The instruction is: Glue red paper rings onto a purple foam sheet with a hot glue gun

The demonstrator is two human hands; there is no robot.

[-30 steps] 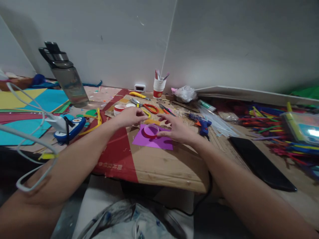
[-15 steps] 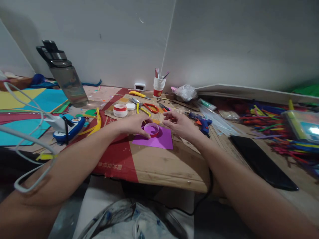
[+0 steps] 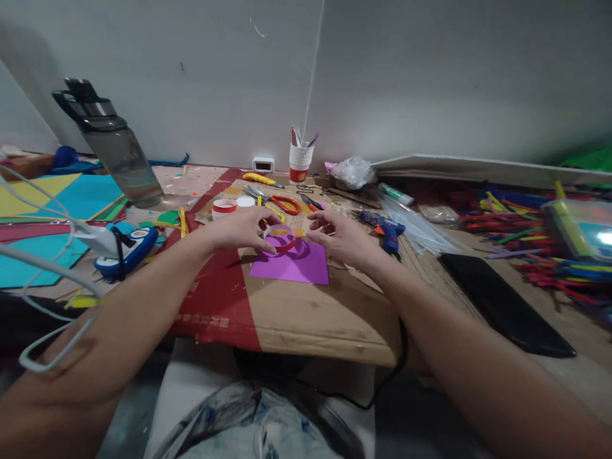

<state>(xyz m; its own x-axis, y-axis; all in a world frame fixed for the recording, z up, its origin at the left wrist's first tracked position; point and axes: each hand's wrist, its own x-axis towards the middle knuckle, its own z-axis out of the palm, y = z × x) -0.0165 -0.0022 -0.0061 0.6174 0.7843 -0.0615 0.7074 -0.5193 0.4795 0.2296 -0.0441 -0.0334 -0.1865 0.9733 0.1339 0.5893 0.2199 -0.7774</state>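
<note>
My left hand [image 3: 245, 229] pinches the left edge of a thin red-and-white ring [image 3: 289, 246] between thumb and fingers. The ring is tilted and raised a little above a purple sheet [image 3: 296, 270], and its shadow falls on the sheet. Just right of the ring, my right hand [image 3: 338, 237] hovers with fingers apart and nothing in them. Partly hidden behind my left hand is another red-and-white ring-shaped piece [image 3: 224, 206], with a white round lid [image 3: 245, 201] beside it.
Orange-handled scissors [image 3: 285, 204], a yellow utility knife [image 3: 261, 179] and a paper cup [image 3: 300, 167] of pens lie or stand behind. To the right are a blue glue gun [image 3: 391, 234], a black phone-like slab [image 3: 504, 303] and pipe cleaners [image 3: 502, 223]. A tall bottle [image 3: 122, 162] stands left.
My left hand has lifted the ring off the purple sheet and tilted it, moving slightly left. The right hand stays open close by. The whole view has shifted slightly.
</note>
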